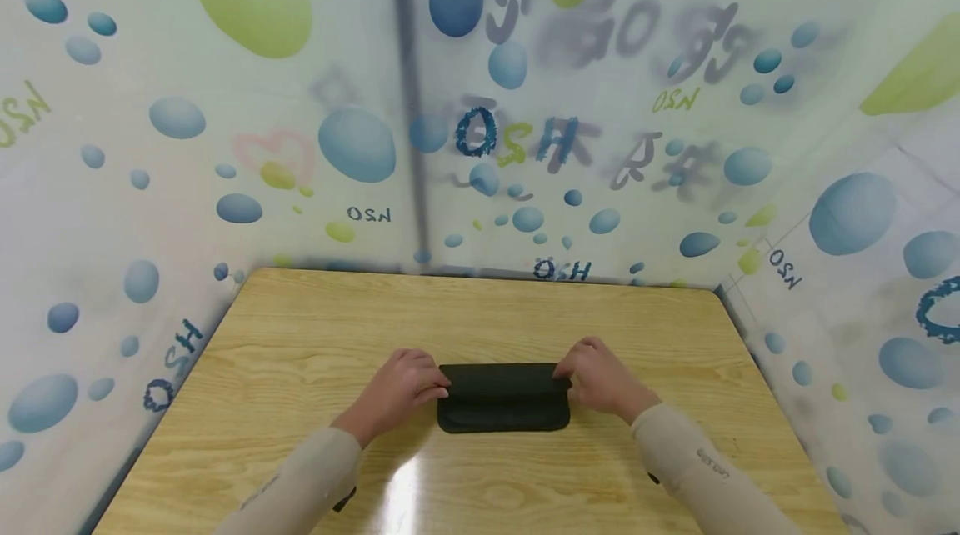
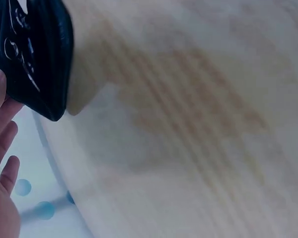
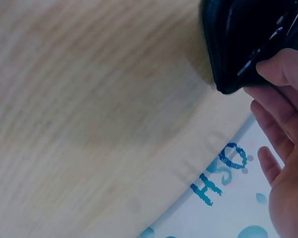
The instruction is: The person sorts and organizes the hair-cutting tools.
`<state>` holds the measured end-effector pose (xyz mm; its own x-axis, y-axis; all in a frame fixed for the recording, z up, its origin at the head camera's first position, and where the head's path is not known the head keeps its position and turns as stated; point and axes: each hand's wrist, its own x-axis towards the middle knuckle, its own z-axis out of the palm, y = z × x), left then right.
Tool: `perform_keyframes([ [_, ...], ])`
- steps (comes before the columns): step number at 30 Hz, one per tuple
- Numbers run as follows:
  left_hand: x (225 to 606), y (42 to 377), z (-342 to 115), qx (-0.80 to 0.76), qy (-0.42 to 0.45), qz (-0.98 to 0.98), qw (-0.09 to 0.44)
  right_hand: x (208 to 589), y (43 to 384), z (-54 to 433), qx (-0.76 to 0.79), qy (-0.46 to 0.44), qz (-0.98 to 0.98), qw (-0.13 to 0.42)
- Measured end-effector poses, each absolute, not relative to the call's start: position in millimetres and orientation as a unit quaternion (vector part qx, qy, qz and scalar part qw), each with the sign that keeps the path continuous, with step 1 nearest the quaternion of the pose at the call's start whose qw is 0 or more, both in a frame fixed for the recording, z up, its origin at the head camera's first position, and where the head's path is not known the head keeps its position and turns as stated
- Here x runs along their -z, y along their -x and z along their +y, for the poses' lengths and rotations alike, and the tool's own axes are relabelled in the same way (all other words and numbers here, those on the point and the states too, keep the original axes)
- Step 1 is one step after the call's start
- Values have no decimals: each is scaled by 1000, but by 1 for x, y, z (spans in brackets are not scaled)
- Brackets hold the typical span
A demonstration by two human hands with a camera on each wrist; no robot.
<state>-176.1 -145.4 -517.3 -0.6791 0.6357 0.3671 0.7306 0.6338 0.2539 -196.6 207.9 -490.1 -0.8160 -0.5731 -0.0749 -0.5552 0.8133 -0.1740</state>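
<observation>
A black case [image 1: 504,412], oblong with rounded near corners and a fold along its length, is held at the middle of the wooden table. It looks like a glasses case. My left hand [image 1: 401,392] pinches its left end, and my right hand [image 1: 602,381] pinches its right end near the far corner. From the left wrist, the black case [image 2: 59,54] shows two sides spread in a V, with glossy marks on one inner face. The right wrist view has my thumb [image 3: 283,69] pressing that inner face, with fingers behind it.
The wood-grain table [image 1: 315,318] stretches around the case, with a bright reflection near its front. Pale walls [image 1: 262,127] printed with blue and green bubbles and lettering enclose its back and sides.
</observation>
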Motion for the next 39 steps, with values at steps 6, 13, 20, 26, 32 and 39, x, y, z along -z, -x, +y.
perform_keyframes([
  [6, 530, 172, -145, 177, 413, -878, 167, 501, 189, 207, 43, 329, 943, 9],
  [13, 542, 167, -144, 155, 400, -889, 161, 516, 178, 207, -11, 368, 928, -60],
  [20, 542, 164, -141, 157, 369, -911, 99, 523, 168, 209, -36, 376, 919, -117],
  [26, 533, 165, -136, 167, 341, -924, 38, 512, 170, 215, -11, 370, 926, -74],
  [32, 526, 169, -118, 141, 340, -930, 7, 508, 184, 224, 11, 288, 957, -48],
  [39, 532, 176, -88, 95, 345, -932, -55, 518, 197, 220, 38, 241, 969, -27],
])
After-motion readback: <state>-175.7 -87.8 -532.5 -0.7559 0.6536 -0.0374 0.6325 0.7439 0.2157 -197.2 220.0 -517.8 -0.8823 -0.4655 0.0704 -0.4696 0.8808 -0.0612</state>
